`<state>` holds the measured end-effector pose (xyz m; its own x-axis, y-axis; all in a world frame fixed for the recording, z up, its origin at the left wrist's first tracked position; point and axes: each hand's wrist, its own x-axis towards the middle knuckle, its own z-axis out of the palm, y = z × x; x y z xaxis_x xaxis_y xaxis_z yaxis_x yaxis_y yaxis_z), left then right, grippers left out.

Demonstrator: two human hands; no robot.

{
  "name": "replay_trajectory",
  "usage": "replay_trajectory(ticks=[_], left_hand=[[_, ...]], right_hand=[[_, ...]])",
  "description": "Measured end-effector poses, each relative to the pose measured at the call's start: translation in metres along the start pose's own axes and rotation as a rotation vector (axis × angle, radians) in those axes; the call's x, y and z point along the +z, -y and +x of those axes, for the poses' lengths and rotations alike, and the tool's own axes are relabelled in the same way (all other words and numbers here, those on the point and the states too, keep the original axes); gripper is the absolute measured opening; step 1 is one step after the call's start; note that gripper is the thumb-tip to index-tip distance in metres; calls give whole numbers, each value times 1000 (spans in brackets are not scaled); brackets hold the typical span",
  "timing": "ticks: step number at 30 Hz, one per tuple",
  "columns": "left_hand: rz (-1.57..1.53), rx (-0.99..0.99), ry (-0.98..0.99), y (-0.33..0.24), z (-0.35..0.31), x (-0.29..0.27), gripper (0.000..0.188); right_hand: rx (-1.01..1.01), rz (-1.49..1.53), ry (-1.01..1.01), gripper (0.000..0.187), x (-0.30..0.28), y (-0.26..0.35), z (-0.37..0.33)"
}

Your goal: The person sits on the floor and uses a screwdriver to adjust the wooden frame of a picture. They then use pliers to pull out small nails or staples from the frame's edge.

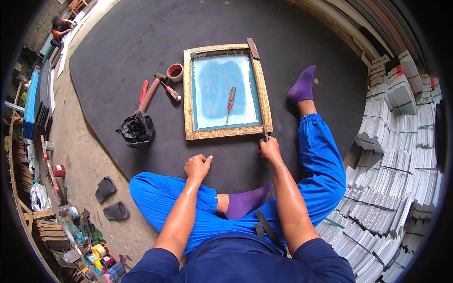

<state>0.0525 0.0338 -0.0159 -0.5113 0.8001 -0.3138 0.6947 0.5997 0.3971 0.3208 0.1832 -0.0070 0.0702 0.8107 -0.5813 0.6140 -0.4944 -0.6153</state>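
A wooden-framed screen [188, 94] with a blue and white panel lies flat in front of me. On its panel rests a screwdriver [231, 101] with a grey and red handle. My right hand [270, 150] is closed around a dark metal hand tool [265, 134], whose tip is at the frame's near right corner; its exact kind does not show. My left hand [197, 167] is curled into a loose fist below the frame's near edge, with nothing visible in it. A flat brown piece [253, 48] sits at the far right corner.
Left of the screen are a tape roll [175, 72], a hammer [149, 95], a red-handled tool [143, 91], a red-and-white-handled tool [172, 93] and a black bag-lined container [137, 130]. Bundled white strips [377, 188] are stacked right. Sandals [111, 198] lie left; another person [60, 30] sits far left.
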Motion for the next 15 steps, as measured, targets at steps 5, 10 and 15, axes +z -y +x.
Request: replay_trajectory(ticks=[5, 10, 15], left_hand=[[-70, 44, 7, -6, 1, -2, 40], [-195, 209, 14, -7, -7, 0, 36], [-215, 262, 49, -17, -18, -2, 31]], right_hand=[[-38, 360, 109, 18, 3, -21, 7], [-61, 461, 139, 19, 7, -25, -2], [-75, 283, 26, 18, 13, -23, -10]])
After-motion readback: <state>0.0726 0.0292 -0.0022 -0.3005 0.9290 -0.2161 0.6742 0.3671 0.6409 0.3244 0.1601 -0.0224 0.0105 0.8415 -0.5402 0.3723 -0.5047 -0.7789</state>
